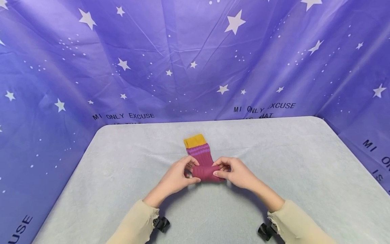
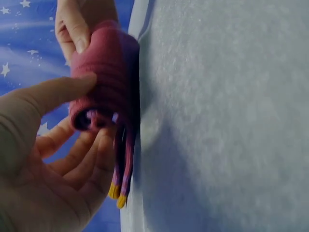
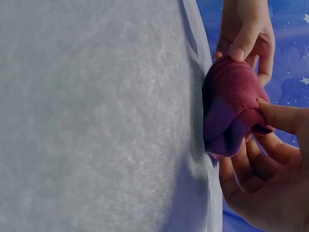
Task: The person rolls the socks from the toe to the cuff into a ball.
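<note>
A pair of maroon ribbed socks (image 1: 203, 158) lies on the table, stacked, with purple stripes and yellow cuffs (image 1: 195, 141) toward the back. Their near end is rolled into a thick bundle (image 1: 206, 173). My left hand (image 1: 178, 175) pinches the left end of this roll, thumb on the near side and fingers beyond. On the right end, my right hand (image 1: 236, 172) holds it in the same way. In the left wrist view the roll's spiral end (image 2: 94, 118) shows, with two yellow-tipped layers hanging out behind. A purple patch (image 3: 224, 128) is seen on the roll in the right wrist view.
The table (image 1: 137, 145) has a pale grey cloth top with rounded far corners. Purple-blue curtains (image 1: 170, 51) with white stars and printed letters stand behind it and at both sides. A black wrist device (image 1: 161, 224) sits under each beige sleeve (image 1: 135, 220).
</note>
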### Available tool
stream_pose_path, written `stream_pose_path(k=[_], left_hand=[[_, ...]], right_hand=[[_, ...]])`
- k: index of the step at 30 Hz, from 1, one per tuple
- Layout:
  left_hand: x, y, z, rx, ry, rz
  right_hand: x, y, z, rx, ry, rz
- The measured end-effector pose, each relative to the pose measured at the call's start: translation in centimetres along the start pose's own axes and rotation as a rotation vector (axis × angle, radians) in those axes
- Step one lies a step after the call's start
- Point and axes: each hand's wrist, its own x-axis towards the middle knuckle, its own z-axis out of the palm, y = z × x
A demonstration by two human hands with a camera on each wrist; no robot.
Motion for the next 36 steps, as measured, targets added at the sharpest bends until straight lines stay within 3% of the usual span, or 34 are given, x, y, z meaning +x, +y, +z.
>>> stream_pose_path(k=[2,7,15,18,21,26,32,36], left_hand=[[-0.1,0.0,-0.2,-0.025,-0.005,-0.020],[0.0,-0.3,0.1,0.027,0.008,0.010],[0.7,-0.3,0.6,0.043,0.072,-0.022],[1.0,-0.4,0.6,0.032,0.080,-0.046],[1.2,-0.6,0.5,0.011,0.091,-0.070],[1.5,-0.9,0.5,0.010,0.105,-0.095],[1.6,-1.0,0.5,0.000,0.089,-0.096],[1.4,-0.8,0.8,0.071,0.068,-0.057]], right_hand=[[0.1,0.0,-0.1,0.027,-0.025,0.019],[0.5,0.0,-0.2,0.011,-0.045,0.050],[0.9,0.4,-0.1,-0.019,0.029,0.099],[0.7,0.5,0.0,-0.034,0.087,0.055],[0.3,0.4,0.2,-0.107,0.145,-0.064],[0.2,0.2,0.3,-0.262,0.153,-0.219],[0.3,-0.1,0.5,-0.374,0.097,-0.207],[0.4,-0.3,1.0,-0.440,0.086,-0.196]])
